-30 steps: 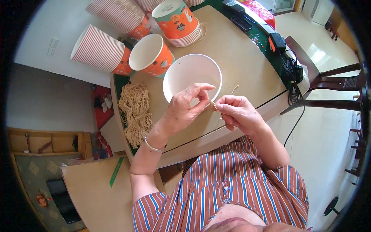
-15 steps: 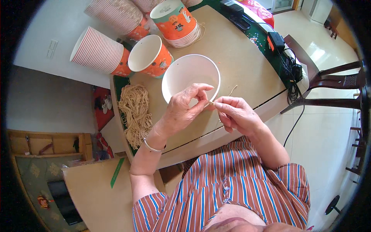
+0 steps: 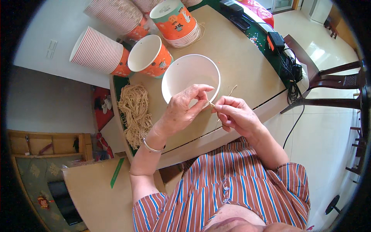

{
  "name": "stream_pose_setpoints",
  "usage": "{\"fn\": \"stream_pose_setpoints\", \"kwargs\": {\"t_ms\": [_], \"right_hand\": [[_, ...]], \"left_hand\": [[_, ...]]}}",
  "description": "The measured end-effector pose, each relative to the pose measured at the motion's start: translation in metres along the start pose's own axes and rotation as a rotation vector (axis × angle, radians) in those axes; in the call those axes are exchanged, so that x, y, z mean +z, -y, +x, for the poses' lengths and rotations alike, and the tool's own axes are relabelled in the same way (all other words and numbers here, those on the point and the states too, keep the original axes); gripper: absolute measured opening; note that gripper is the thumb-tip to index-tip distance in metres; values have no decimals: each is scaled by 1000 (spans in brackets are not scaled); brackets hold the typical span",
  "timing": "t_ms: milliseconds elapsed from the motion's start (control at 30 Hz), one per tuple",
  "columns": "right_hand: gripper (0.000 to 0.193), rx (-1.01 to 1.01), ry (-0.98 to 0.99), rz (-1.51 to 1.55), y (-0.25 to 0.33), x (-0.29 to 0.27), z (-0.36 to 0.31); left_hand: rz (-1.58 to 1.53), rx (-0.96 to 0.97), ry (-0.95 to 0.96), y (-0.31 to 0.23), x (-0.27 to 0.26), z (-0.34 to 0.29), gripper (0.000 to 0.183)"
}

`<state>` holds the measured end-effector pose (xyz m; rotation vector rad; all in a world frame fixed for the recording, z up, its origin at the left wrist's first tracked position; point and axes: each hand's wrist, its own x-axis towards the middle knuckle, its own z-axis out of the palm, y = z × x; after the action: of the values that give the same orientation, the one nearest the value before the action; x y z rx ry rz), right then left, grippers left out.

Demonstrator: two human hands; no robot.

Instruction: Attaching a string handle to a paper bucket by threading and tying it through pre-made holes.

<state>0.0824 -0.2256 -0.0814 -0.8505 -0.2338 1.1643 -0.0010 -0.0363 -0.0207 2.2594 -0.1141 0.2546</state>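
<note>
A thin beige cord (image 3: pixel 210 103) runs between my two hands, just at the near rim of a white paper bucket (image 3: pixel 190 71). My left hand (image 3: pixel 187 104) pinches one part of it between thumb and finger. Close beside, the fingertips of my right hand (image 3: pixel 235 114) grip the same cord. One loose end sticks up past my right fingers and another hangs below them; whether there is a knot at the pinch is too small to tell. Left of my left wrist lies a heap of beige cords (image 3: pixel 134 112).
Behind the white bucket stand an orange printed bucket (image 3: pixel 150 58), a stack of striped buckets (image 3: pixel 98 52) and another orange stack (image 3: pixel 177 23). Black adapters and cables (image 3: pixel 290 69) lie along the right table edge. A dark wooden chair (image 3: pixel 340 87) stands at the right.
My right fingers have shifted slightly along the cord, and a little more of it shows between the hands. My left hand has hardly moved.
</note>
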Motion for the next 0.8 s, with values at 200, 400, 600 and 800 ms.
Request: {"fn": "stream_pose_setpoints", "kwargs": {"t_ms": [200, 400, 600, 800], "right_hand": [[17, -7, 8, 9, -2, -1, 0], [12, -3, 19, -7, -7, -3, 0], [13, -21, 15, -86, -6, 0, -1], [13, -90, 7, -185, -3, 4, -2]], "left_hand": [[-13, -14, 2, 1, 0, -1, 32], [69, 41, -18, -3, 1, -1, 32], [210, 174, -93, -1, 9, -2, 36], [220, 143, -160, -2, 15, -3, 34]]}}
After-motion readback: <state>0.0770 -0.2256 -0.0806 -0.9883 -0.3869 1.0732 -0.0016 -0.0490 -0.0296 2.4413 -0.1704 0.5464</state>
